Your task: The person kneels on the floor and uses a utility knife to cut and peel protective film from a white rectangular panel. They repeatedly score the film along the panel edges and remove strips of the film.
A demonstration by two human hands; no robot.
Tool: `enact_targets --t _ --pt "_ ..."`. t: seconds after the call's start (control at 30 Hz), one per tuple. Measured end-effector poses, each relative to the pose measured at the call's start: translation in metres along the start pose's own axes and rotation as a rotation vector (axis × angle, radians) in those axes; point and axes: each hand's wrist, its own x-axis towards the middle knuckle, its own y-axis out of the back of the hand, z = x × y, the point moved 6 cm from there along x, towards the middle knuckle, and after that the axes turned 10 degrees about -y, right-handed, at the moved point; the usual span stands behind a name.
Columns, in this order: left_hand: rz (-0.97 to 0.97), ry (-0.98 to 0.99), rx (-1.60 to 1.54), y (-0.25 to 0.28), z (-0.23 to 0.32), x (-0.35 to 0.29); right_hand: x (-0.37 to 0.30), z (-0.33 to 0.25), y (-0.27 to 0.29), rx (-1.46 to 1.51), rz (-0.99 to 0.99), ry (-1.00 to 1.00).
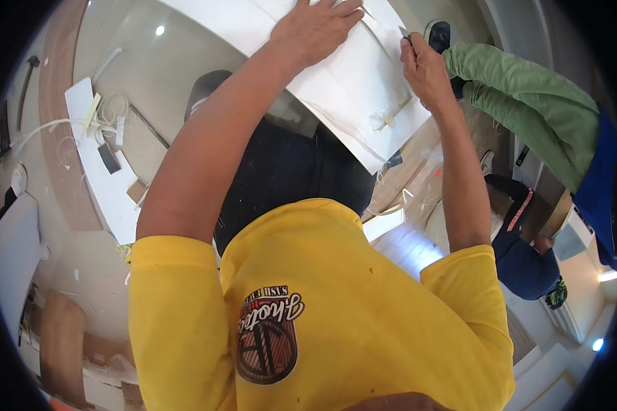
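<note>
A large white panel (336,92) lies in front of me at the top of the head view, one corner pointing toward my body. My left hand (319,29) rests flat on it, with the fingers stretched out to the right. Along the panel's right edge, my right hand (426,72) is closed around a small bladed tool (404,32). A short grey blade shows beyond the fingers, while the grip hides the handle. Crumpled pale tape or film (385,120) sits on the panel near its right corner.
To my left, a narrow white board (92,164) carries loose cable and a dark block (108,158). Brown boards (62,342) lie lower left. A person in green trousers (528,85) stands close on the right, and another person (524,264) bends down behind.
</note>
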Motion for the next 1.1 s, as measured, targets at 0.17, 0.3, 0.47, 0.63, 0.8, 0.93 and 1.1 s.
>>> enact_targets --t 0.17,0.3,0.47,0.63,0.8,0.93,1.1 --pt "-0.056 0.092 -0.116 -0.007 0.007 0.007 -0.014 0.008 0.002 0.124 -0.037 -0.167" --pt "0.042 0.124 -0.107 0.001 0.022 0.000 -0.004 -0.004 -0.008 0.050 0.005 0.035" --pt "0.065 0.118 -0.081 0.002 0.025 0.001 0.010 -0.017 -0.016 -0.187 0.058 0.176" --pt "0.057 0.126 -0.025 0.005 0.026 0.003 0.016 -0.028 -0.016 -0.247 0.029 0.178" --pt "0.036 0.131 -0.031 0.002 0.025 0.005 0.017 -0.036 -0.015 -0.301 0.016 0.168" --pt "0.046 0.121 -0.028 0.001 0.026 0.003 0.015 -0.038 -0.017 -0.340 0.021 0.135" --pt "0.046 0.117 -0.051 0.000 0.026 0.005 0.017 -0.039 -0.023 -0.379 0.071 0.166"
